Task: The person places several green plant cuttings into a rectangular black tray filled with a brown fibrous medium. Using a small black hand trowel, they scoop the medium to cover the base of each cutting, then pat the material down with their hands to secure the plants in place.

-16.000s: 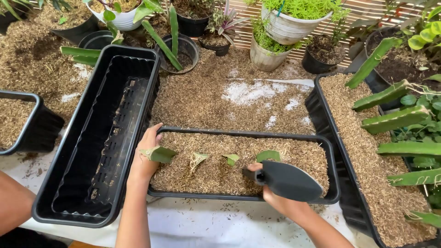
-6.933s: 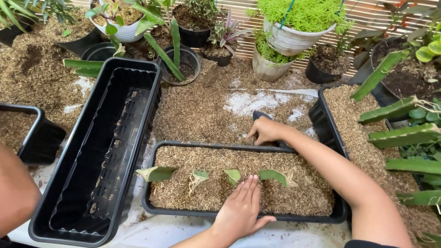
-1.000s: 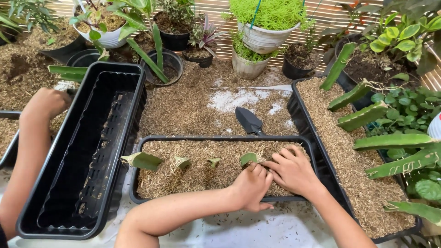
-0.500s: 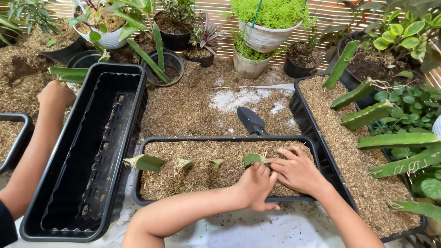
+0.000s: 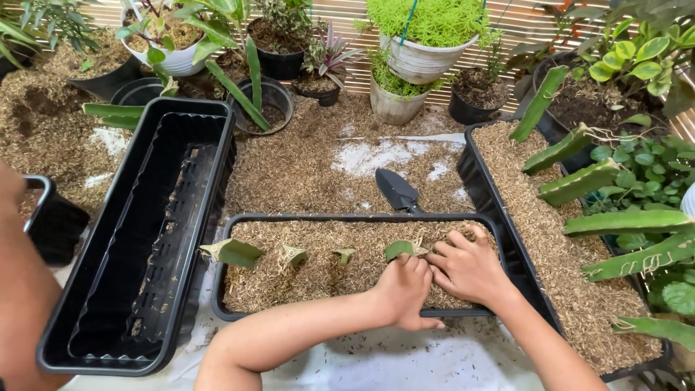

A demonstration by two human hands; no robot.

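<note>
Left hand: the left hand (image 5: 404,288) lies knuckles-up with fingers curled down into the husk just below the rightmost cutting (image 5: 398,249), pressing, not pinching.
Right hand: the right hand (image 5: 469,266) has fingers bent and slightly spread, tips pushed into the husk just right of the same cutting.
Cutting: small green leaf piece standing in the right half of the shallow black tray (image 5: 233,223), last in a row with three other cuttings (image 5: 293,255); likely light, soft and easily snapped, best held low at its base.
Husk: loose and dry; probably shifts and spills readily.
Around: trowel (image 5: 397,191) lies on the surface behind the tray; long empty planter (image 5: 141,239) to the left.
Change: half a second earlier another person's hand rested on the planter's far rim; now only an arm (image 5: 22,289) shows at the left edge. Both hands stay put.
</note>
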